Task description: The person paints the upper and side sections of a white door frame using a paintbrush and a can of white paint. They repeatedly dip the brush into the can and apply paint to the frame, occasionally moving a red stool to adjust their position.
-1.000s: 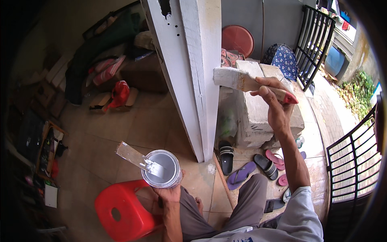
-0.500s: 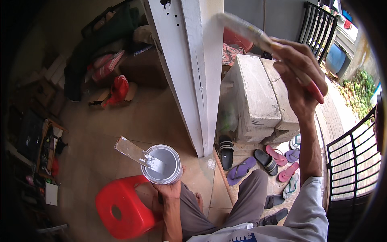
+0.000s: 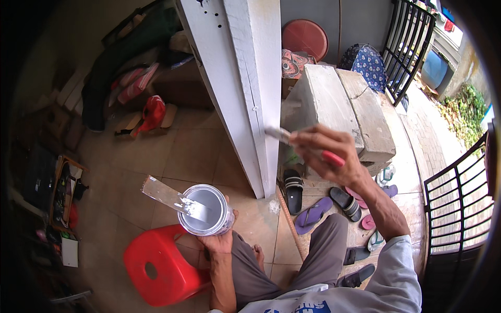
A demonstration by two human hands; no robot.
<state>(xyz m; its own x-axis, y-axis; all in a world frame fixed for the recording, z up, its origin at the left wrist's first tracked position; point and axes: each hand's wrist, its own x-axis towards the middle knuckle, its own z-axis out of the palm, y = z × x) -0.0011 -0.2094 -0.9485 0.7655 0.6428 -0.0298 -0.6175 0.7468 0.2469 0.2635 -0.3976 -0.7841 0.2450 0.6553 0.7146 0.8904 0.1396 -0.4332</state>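
Note:
My right hand [image 3: 327, 151] is closed on a red-handled paintbrush [image 3: 277, 134]. The brush's bristles meet the right side of a white wooden door frame post [image 3: 250, 83], around the middle of its visible height. Low on the left, my left hand [image 3: 222, 241] supports a paint can [image 3: 206, 209] from below and the side. Pale paint coats the can's inner wall. A flat wooden stick [image 3: 166, 194] leans in the can, its paint-covered end inside and its dry end sticking out over the rim to the left.
A red plastic stool [image 3: 162, 266] stands by my left forearm. Pale concrete blocks [image 3: 334, 104] are stacked right of the post, with several sandals [image 3: 313, 215] on the tiles below. A black metal gate [image 3: 459, 198] borders the right side.
My right hand has come down and to the left with the paintbrush, from the post's upper part to its middle. The left hand and can have shifted only slightly.

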